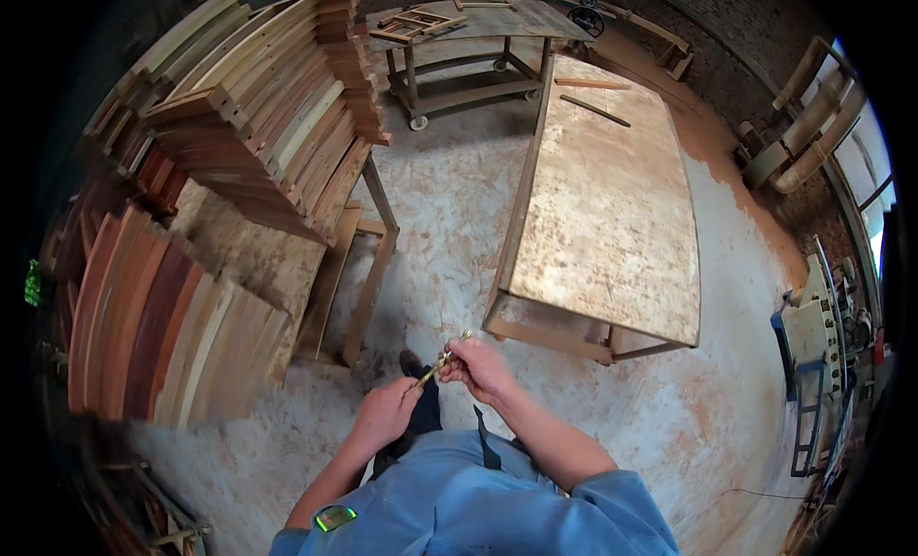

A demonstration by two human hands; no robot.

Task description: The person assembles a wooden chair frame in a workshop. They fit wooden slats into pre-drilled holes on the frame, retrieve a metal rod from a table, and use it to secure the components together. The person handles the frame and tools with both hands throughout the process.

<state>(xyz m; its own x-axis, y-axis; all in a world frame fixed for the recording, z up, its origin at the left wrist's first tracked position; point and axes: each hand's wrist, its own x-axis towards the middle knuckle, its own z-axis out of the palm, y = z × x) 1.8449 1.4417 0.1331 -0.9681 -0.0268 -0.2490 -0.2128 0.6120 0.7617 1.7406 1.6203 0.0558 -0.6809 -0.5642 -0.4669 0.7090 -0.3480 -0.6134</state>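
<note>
In front of my waist I hold a slim brass-coloured rod (433, 371) at a slant, too small to tell its exact kind. The fingers of my left hand (384, 414) are closed round its lower end. Higher up, my right hand (480, 371) pinches the rod with bent fingers, and the rod's tip shows just past them. Both hands are in the air above the floor, apart from the tables.
A long worktable (612, 212) stands ahead to the right, bearing a dark strip (595, 110) and a reddish wood strip (593, 83). Stacked wooden pieces (287, 126) rise at left. Farther back is a wheeled table (488, 21); a machine (813, 317) stands at right.
</note>
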